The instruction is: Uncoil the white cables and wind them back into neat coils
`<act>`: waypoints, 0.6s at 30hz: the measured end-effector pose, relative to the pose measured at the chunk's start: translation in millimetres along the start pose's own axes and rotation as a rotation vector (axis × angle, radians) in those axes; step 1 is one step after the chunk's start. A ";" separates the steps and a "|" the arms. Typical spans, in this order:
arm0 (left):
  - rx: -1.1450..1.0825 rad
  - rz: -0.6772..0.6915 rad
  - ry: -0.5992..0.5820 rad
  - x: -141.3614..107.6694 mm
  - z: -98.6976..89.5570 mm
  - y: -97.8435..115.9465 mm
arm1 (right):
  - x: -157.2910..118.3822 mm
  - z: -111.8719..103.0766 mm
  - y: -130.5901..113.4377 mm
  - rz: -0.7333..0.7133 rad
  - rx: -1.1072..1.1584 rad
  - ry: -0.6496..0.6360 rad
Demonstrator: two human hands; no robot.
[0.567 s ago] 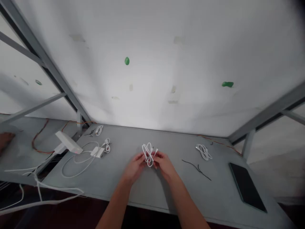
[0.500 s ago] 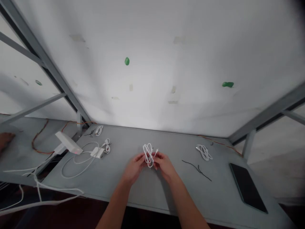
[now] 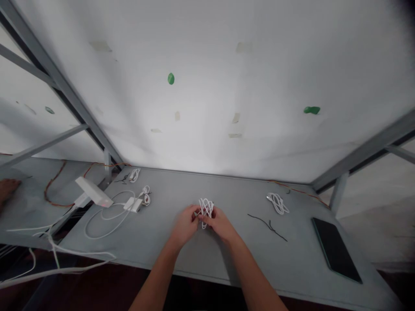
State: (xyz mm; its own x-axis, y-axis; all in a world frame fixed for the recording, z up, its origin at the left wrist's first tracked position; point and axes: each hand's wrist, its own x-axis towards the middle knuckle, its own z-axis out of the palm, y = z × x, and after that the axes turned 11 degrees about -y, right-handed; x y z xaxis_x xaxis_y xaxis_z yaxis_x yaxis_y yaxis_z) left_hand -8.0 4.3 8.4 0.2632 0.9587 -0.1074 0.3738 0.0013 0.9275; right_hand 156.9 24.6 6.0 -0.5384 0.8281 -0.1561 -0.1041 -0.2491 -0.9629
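A coiled white cable [image 3: 206, 207] is held up between my two hands, above the middle of the grey table [image 3: 194, 259]. My left hand [image 3: 186, 224] pinches its left side, and my right hand [image 3: 221, 222] is closed on the right side with the thumb across the loops. Fingertips hide the lower part of the coil. To the right lie thin black ties [image 3: 268, 226] and another coiled white cable [image 3: 278, 203].
A dark tablet [image 3: 336, 249] lies at the right. On the left are a white adapter [image 3: 132, 204], a small cable coil [image 3: 135, 174], a white box-like device [image 3: 94, 191] and loose white cables. Another person's hand [image 3: 9, 188] shows at the far left.
The held coil has turned and its loops are bunched more upright. My fingers have shifted on it, and the loose connector end that stood at the right no longer shows clearly.
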 end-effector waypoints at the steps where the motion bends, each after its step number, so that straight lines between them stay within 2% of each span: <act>1: 0.037 0.020 0.002 0.2 -3.3 2.0 | -1.2 -1.0 -0.2 0.000 -0.005 -0.001; 5: 0.139 0.069 0.063 -0.4 -25.6 5.8 | -5.7 -10.3 3.5 0.058 -0.031 0.000; 9: 0.118 0.026 0.304 -2.9 -49.2 -1.5 | -5.7 -23.6 8.7 0.076 -0.011 0.080; 11: -0.098 -0.071 0.372 -3.8 -56.6 -7.4 | -4.0 -30.6 10.4 0.070 -0.003 0.159; 14: -0.563 -0.253 0.301 -5.7 -61.2 -16.5 | -2.4 -42.0 10.5 0.074 -0.042 0.252; 16: -0.748 -0.295 0.266 -8.9 -62.0 -23.2 | -3.8 -51.2 7.9 0.076 -0.064 0.274; 18: -0.804 -0.268 0.336 -14.1 -63.2 -31.1 | -8.7 -62.8 2.6 0.072 -0.040 0.312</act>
State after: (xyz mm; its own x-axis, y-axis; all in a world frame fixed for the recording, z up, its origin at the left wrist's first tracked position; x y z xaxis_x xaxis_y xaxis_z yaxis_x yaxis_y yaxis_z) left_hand -79.5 8.7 3.7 -0.0627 0.9299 -0.3624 -0.3810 0.3133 0.8699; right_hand 213.8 48.3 -9.0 -0.2603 0.9245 -0.2784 -0.0382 -0.2980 -0.9538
